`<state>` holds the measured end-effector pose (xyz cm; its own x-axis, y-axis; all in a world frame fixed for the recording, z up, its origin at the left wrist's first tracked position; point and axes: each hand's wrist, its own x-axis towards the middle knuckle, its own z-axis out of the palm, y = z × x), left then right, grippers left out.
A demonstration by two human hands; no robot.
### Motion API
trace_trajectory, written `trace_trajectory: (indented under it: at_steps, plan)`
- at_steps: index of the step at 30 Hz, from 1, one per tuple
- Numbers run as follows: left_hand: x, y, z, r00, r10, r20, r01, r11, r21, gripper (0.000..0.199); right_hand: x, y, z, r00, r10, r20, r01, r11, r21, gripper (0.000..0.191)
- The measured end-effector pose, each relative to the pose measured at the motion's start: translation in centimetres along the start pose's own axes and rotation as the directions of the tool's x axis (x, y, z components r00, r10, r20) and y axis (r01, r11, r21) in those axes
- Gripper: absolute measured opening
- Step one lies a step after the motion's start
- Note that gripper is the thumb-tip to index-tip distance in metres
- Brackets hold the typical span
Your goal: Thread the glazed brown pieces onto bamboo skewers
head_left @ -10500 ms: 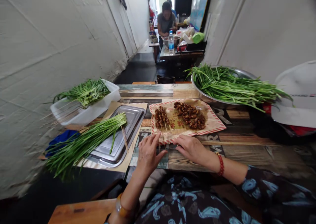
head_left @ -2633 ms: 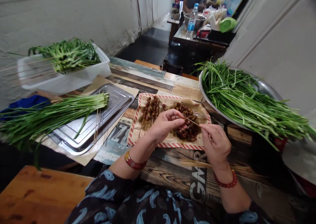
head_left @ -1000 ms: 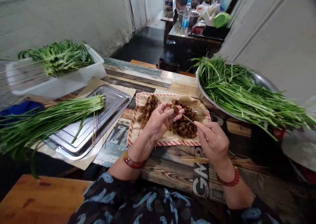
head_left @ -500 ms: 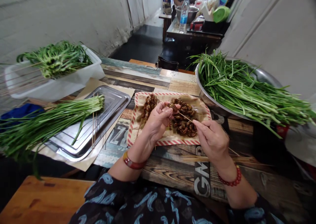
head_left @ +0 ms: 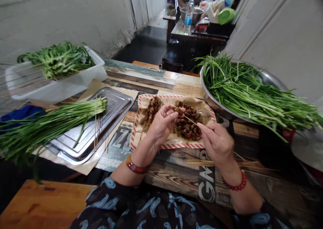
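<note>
My left hand [head_left: 164, 121] pinches a glossy brown morsel [head_left: 178, 110], possibly an insect pupa, above the paper. A thin wooden skewer [head_left: 190, 120] runs from that morsel to my right hand [head_left: 218, 140], whose thumb and fingers are closed on its other end. Below both hands lies a paper sheet with a red-striped border [head_left: 166, 145], stained with oil. On its right part is a pile of loose brown morsels [head_left: 190, 131], partly hidden by my left hand. Filled skewers of the same morsels [head_left: 152, 108] rest on its left part.
Bare skewers [head_left: 199, 162] lie near my right wrist. A metal bowl [head_left: 212, 101] of green chives stands at right. To the left are a steel tray lid [head_left: 83, 135] with chives and skewers, and a white plastic tub [head_left: 98, 71]. A person stands by the far table.
Almost nothing differs. Both hands hold the same places on the skewer and morsel, with only a tiny shift of the left fingers and of the view.
</note>
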<state>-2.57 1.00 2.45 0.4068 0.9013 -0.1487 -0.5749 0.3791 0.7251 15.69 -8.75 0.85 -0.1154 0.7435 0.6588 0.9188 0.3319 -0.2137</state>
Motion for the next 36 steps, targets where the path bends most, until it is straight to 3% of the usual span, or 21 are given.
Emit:
trace_trajectory:
  at_steps: [11, 36]
  plan:
    - [0.0, -0.3, 0.2, 0.991, 0.129, 0.014, -0.13, 0.979, 0.155, 0.036, 0.1, -0.1, -0.2, 1.0, 0.028, 0.011, -0.028, 1.0, -0.005, 0.033]
    - [-0.4, -1.3, 0.7, 0.998, 0.006, 0.058, -0.012, 0.994, 0.111, 0.038, -0.6, -0.2, 0.9, 0.993, 0.117, 0.022, -0.119, 0.98, 0.158, 0.034]
